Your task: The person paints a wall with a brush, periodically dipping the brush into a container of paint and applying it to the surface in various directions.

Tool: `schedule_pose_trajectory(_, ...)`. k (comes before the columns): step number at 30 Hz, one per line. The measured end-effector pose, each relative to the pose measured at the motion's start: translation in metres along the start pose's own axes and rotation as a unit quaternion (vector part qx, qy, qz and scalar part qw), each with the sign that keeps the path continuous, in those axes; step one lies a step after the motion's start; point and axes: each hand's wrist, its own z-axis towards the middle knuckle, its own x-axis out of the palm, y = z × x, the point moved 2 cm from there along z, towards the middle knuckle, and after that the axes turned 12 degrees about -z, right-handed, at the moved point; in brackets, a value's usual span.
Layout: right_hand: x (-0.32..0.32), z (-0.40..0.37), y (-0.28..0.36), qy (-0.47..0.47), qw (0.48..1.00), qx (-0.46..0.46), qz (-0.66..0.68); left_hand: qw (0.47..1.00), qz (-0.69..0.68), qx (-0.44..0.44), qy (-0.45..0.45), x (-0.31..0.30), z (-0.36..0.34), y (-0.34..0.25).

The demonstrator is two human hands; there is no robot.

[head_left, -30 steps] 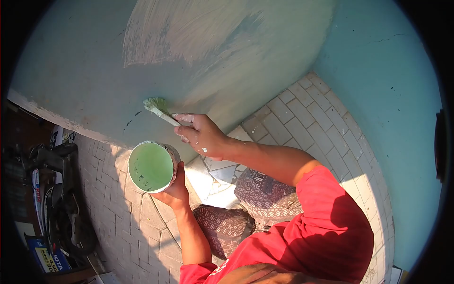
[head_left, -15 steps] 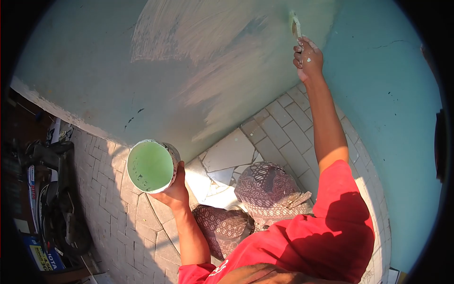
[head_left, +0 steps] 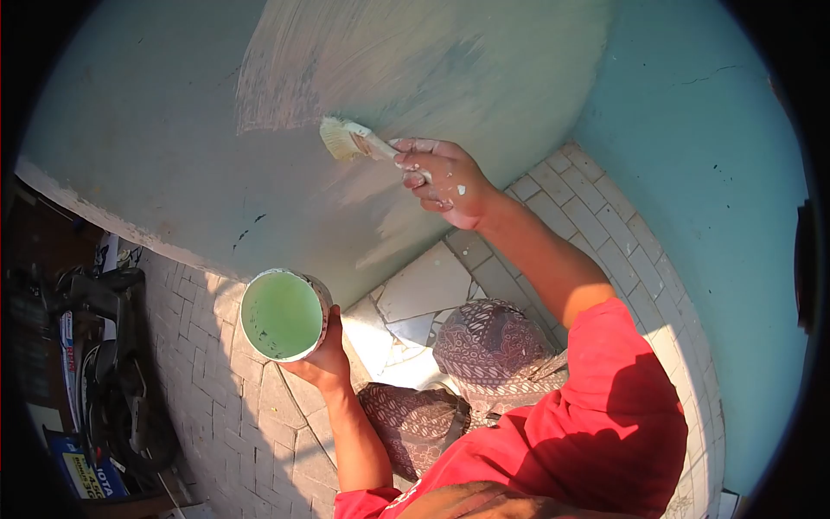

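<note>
In my left hand [head_left: 324, 359] is a round paint bucket [head_left: 284, 316], tipped so that its pale green inside faces me. The fingers wrap around its side and base. My right hand [head_left: 445, 180] grips the handle of a paintbrush [head_left: 350, 141], with white paint smears on the skin. The brush's pale, wide bristles lie close against the blue-green wall [head_left: 285, 186], at the lower edge of a patch of whitish strokes [head_left: 346, 69]. The bucket hangs below and left of the brush, over the pavement.
Paving bricks [head_left: 596, 216] and pale broken tiles [head_left: 424, 281] cover the ground at the wall's foot. A second turquoise wall [head_left: 700, 173] meets it on the right. My knees [head_left: 493, 342] are bent below. A dark motorbike [head_left: 112, 363] stands at left.
My right hand has swept the brush left and down across the wall, away from the corner. The bucket in my left hand has shifted slightly right and down.
</note>
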Motion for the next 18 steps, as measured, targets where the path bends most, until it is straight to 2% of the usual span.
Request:
schedule_pose_trajectory(2, -0.060, 0.002, 0.034, -0.044, 0.999, -0.024, 0.020, 0.999, -0.023, -0.019, -0.012, -0.004, -0.001, 0.000)
schedule_pose_trajectory(4, -0.092, -0.010, 0.050, -0.068, 0.996, -0.057, -0.011, 0.998, -0.038, -0.038, -0.020, -0.004, -0.001, 0.006)
schedule_pose_trajectory(5, -0.099, -0.018, 0.052, -0.069, 0.996, -0.056, -0.014, 0.997, -0.053, -0.054, -0.020, -0.004, -0.002, 0.008)
schedule_pose_trajectory(7, -0.105, -0.038, 0.059, -0.183, 0.976, -0.122, 0.004, 0.999, -0.035, -0.034, -0.002, -0.002, -0.003, 0.012)
schedule_pose_trajectory(9, -0.107, -0.049, 0.060, -0.226, 0.963, -0.149, 0.011, 1.000, -0.018, -0.011, 0.017, 0.001, 0.000, 0.015)
schedule_pose_trajectory(11, -0.098, -0.057, 0.059, -0.270, 0.947, -0.175, 0.019, 0.996, -0.012, -0.006, 0.083, 0.006, 0.000, 0.014)
schedule_pose_trajectory(13, -0.088, -0.062, 0.058, -0.307, 0.930, -0.179, -0.092, 0.995, -0.011, 0.010, 0.101, 0.010, 0.000, 0.013)
schedule_pose_trajectory(14, -0.089, -0.061, 0.057, -0.313, 0.928, -0.178, -0.092, 0.993, -0.017, 0.010, 0.113, 0.013, 0.000, 0.013)
schedule_pose_trajectory(16, -0.096, -0.051, 0.065, -0.348, 0.860, -0.218, -0.304, 0.991, -0.025, 0.008, 0.128, 0.020, -0.001, 0.008)
schedule_pose_trajectory(17, -0.096, -0.048, 0.070, -0.351, 0.859, -0.215, -0.304, 0.989, -0.050, -0.018, 0.137, 0.024, -0.002, 0.004)
schedule_pose_trajectory(18, -0.091, -0.049, 0.084, -0.400, 0.809, -0.261, -0.343, 0.986, -0.075, -0.044, 0.144, 0.026, -0.003, 0.001)
